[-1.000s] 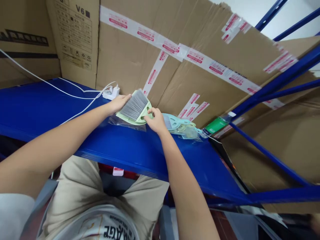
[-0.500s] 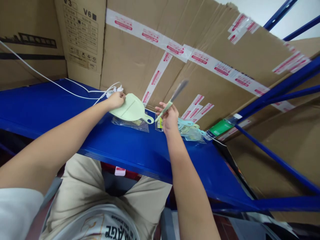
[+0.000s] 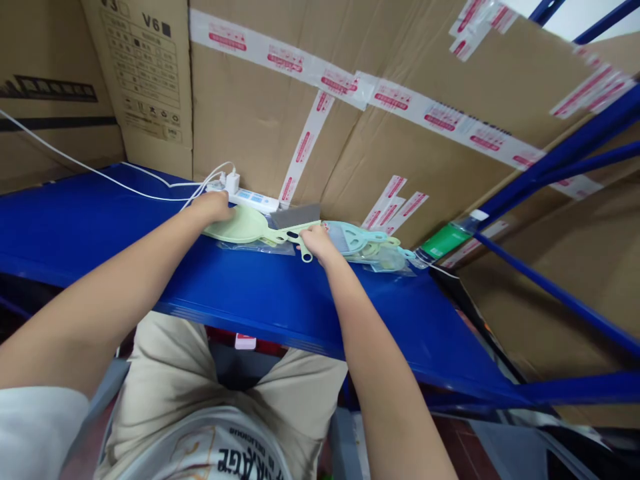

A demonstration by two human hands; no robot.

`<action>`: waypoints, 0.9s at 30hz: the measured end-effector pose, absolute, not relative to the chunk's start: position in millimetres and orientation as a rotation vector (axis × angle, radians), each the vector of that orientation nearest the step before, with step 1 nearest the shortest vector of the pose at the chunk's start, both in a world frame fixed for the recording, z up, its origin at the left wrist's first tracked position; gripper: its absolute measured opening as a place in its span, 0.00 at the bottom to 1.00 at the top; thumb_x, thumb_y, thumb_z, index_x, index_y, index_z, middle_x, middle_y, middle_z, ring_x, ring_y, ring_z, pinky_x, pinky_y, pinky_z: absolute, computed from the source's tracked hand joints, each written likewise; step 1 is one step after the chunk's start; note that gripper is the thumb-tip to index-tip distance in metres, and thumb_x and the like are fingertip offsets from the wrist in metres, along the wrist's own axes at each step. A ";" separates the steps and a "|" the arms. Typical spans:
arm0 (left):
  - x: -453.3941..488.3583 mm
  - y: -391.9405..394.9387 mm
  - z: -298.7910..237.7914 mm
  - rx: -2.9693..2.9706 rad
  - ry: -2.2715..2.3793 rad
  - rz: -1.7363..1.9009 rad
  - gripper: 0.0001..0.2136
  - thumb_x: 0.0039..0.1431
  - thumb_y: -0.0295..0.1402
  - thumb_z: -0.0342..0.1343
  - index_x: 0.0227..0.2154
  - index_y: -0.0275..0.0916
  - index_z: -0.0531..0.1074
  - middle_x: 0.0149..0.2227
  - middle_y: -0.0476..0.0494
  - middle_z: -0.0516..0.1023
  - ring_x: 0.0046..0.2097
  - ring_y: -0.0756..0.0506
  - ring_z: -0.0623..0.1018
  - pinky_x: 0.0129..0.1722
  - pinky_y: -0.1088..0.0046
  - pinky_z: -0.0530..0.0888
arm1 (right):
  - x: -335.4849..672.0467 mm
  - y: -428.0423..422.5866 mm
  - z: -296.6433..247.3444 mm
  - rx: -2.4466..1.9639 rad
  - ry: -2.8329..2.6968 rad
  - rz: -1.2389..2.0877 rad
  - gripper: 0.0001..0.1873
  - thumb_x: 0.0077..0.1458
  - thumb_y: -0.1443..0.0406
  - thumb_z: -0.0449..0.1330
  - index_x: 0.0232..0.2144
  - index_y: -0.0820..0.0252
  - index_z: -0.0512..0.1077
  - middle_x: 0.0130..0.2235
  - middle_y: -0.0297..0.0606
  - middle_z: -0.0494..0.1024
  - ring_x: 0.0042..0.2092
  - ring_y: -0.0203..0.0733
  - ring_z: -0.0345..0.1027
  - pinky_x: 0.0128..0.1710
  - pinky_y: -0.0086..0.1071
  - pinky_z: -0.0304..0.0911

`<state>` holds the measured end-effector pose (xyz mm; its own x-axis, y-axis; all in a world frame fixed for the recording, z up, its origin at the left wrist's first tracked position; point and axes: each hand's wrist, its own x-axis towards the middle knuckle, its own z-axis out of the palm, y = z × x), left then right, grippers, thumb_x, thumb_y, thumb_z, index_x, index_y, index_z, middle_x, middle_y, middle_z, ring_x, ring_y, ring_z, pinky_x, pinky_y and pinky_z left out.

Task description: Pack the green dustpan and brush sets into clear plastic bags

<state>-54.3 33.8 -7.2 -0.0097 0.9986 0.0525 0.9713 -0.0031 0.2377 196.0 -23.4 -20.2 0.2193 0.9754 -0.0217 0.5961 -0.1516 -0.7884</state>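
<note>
My left hand [image 3: 213, 205] is closed on the far-left edge of a pale green dustpan [image 3: 241, 225], which lies low over the shelf with its handle pointing right. My right hand [image 3: 316, 241] grips a small hand brush with a pale green back and grey bristles [image 3: 295, 215]. The bristles point toward the cardboard, and the brush's holed handle end sticks out below my fingers, beside the dustpan handle. Under the dustpan lies a clear plastic bag [image 3: 265, 249]. Right of my right hand is a pile of light blue and green dustpans and brushes [image 3: 357, 238], some bagged.
A white power strip [image 3: 255, 200] with plugs and white cables sits behind the dustpan. Tall cardboard boxes [image 3: 260, 120] wall off the back of the blue shelf [image 3: 240, 293]. A green-labelled bottle [image 3: 447, 240] lies near the blue frame bars [image 3: 560, 287] at right.
My right hand has lowered the brush from upright in the air to level beside the dustpan handle. The dustpan has come down flatter, uncovering the power strip.
</note>
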 end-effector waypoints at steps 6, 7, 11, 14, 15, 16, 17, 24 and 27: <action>-42.3 18.2 3.2 2.198 2.095 0.157 0.28 0.57 0.41 0.54 0.60 0.35 0.71 0.57 0.26 0.79 0.57 0.29 0.78 0.52 0.60 0.74 | 196.1 -25.1 -24.6 -2.035 -1.773 0.127 0.11 0.54 0.74 0.57 0.36 0.66 0.79 0.43 0.56 0.82 0.53 0.54 0.75 0.55 0.38 0.66; -42.1 17.8 3.1 2.204 2.093 0.155 0.28 0.57 0.41 0.54 0.59 0.35 0.72 0.56 0.26 0.79 0.57 0.30 0.78 0.51 0.60 0.74 | 195.6 -26.7 -24.7 -2.036 -1.821 0.029 0.13 0.55 0.73 0.57 0.39 0.67 0.80 0.45 0.56 0.82 0.55 0.54 0.74 0.57 0.38 0.65; -44.5 20.6 -0.9 2.241 2.078 0.176 0.26 0.56 0.42 0.55 0.56 0.37 0.74 0.54 0.29 0.80 0.56 0.31 0.79 0.50 0.61 0.75 | 196.8 -30.0 -24.0 -1.965 -1.835 -0.017 0.17 0.57 0.71 0.56 0.46 0.63 0.79 0.48 0.51 0.82 0.54 0.52 0.74 0.54 0.38 0.66; -47.1 24.6 -4.8 2.250 2.058 0.252 0.25 0.55 0.43 0.56 0.54 0.38 0.75 0.51 0.30 0.82 0.54 0.31 0.79 0.49 0.61 0.75 | 206.0 -26.9 -22.7 -1.884 -1.762 -0.040 0.15 0.57 0.70 0.54 0.41 0.59 0.80 0.44 0.47 0.82 0.50 0.51 0.75 0.52 0.38 0.67; -47.7 25.3 -5.4 2.248 2.063 0.301 0.24 0.56 0.43 0.56 0.53 0.38 0.76 0.51 0.29 0.82 0.54 0.30 0.79 0.49 0.60 0.75 | 210.2 -25.1 -22.3 -1.858 -1.738 -0.051 0.15 0.57 0.70 0.53 0.39 0.59 0.80 0.43 0.47 0.82 0.49 0.50 0.75 0.51 0.38 0.67; -48.1 25.4 -5.3 2.247 2.073 0.376 0.24 0.57 0.44 0.55 0.53 0.37 0.76 0.51 0.29 0.81 0.55 0.30 0.78 0.50 0.59 0.74 | 214.7 -23.1 -21.9 -1.831 -1.717 -0.059 0.16 0.56 0.70 0.52 0.38 0.58 0.80 0.42 0.47 0.82 0.48 0.50 0.75 0.51 0.38 0.67; -48.4 25.0 -4.5 2.244 2.083 0.482 0.24 0.59 0.45 0.53 0.53 0.37 0.75 0.51 0.28 0.81 0.56 0.29 0.78 0.52 0.58 0.74 | 219.0 -21.2 -21.5 -1.806 -1.696 -0.064 0.16 0.56 0.70 0.51 0.38 0.58 0.79 0.42 0.46 0.82 0.48 0.49 0.75 0.51 0.38 0.67; -46.2 19.1 5.5 2.134 1.910 1.286 0.24 0.69 0.44 0.40 0.53 0.35 0.73 0.54 0.28 0.78 0.59 0.32 0.75 0.60 0.56 0.68 | 234.7 -17.0 -16.7 -1.718 -1.434 0.017 0.19 0.49 0.73 0.49 0.34 0.58 0.78 0.42 0.43 0.82 0.48 0.47 0.74 0.53 0.37 0.65; -43.7 26.3 0.2 2.132 1.787 1.347 0.20 0.69 0.43 0.42 0.47 0.36 0.75 0.49 0.31 0.80 0.55 0.35 0.77 0.57 0.59 0.70 | 235.4 -18.2 -14.5 -1.742 -1.251 0.112 0.15 0.46 0.72 0.52 0.34 0.59 0.75 0.40 0.43 0.81 0.46 0.47 0.74 0.50 0.37 0.65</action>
